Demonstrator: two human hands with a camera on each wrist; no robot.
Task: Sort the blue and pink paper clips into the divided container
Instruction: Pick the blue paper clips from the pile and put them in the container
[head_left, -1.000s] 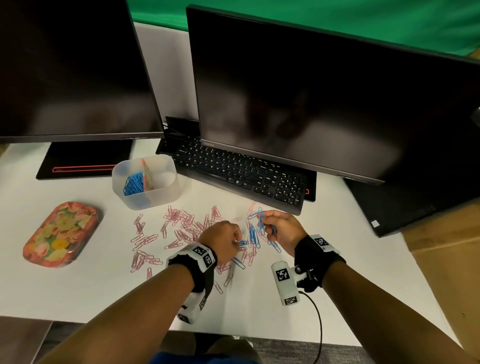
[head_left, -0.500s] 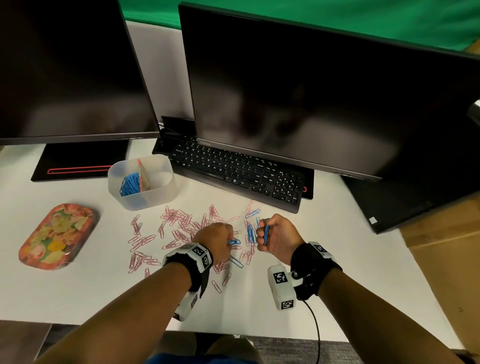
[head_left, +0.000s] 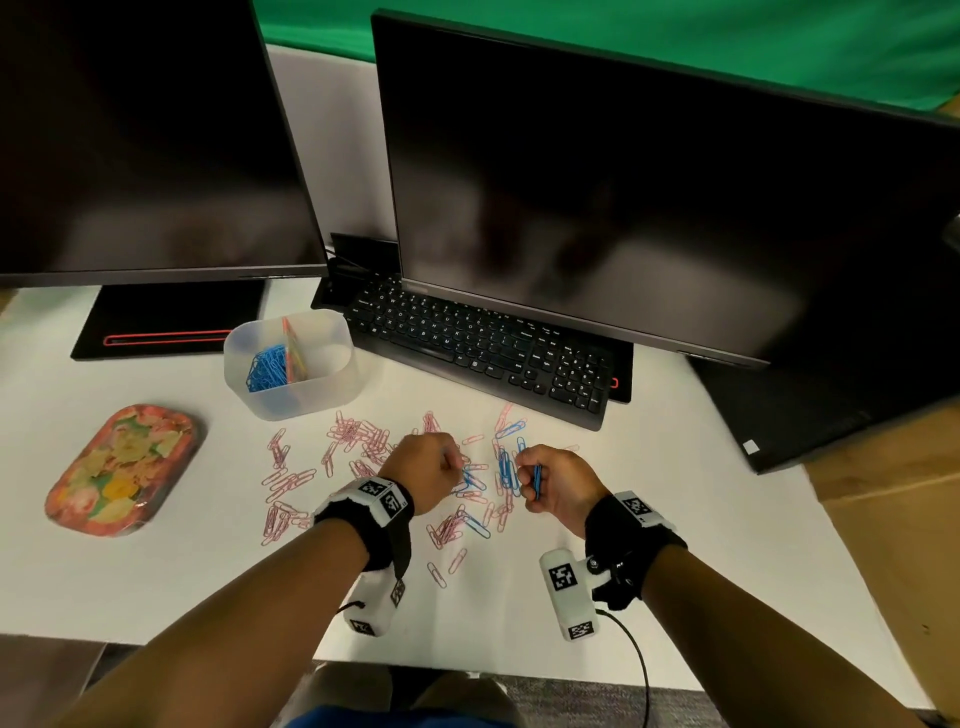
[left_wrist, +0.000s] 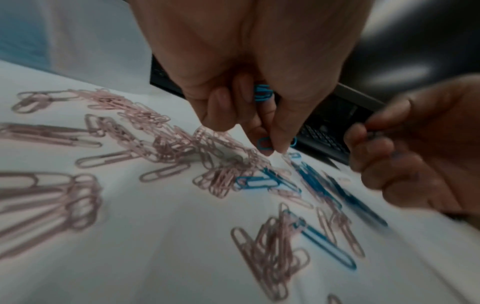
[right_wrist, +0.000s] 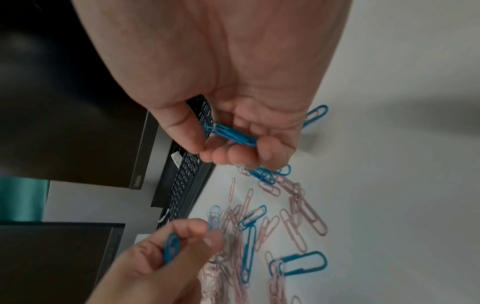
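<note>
Head view: your left hand (head_left: 428, 470) & right hand (head_left: 558, 483) work over scattered pink clips (head_left: 358, 441) on the desk (head_left: 156, 582); container (head_left: 291, 364) sits apart, blue clips left compartment.
L wrist: fingers pinch blue clips (left_wrist: 262, 95).
R wrist: thumb & fingers grip a blue bundle (right_wrist: 231, 133).

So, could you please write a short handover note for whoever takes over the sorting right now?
Left hand: pinches blue clips over the pile.
Right hand: grips a bundle of blue clips.
Divided container: blue clips in its left compartment; right compartment looks empty.
Left to do: drop both handfuls with the blues, collect the blue clips on the table, then sort all the pink clips.
</note>
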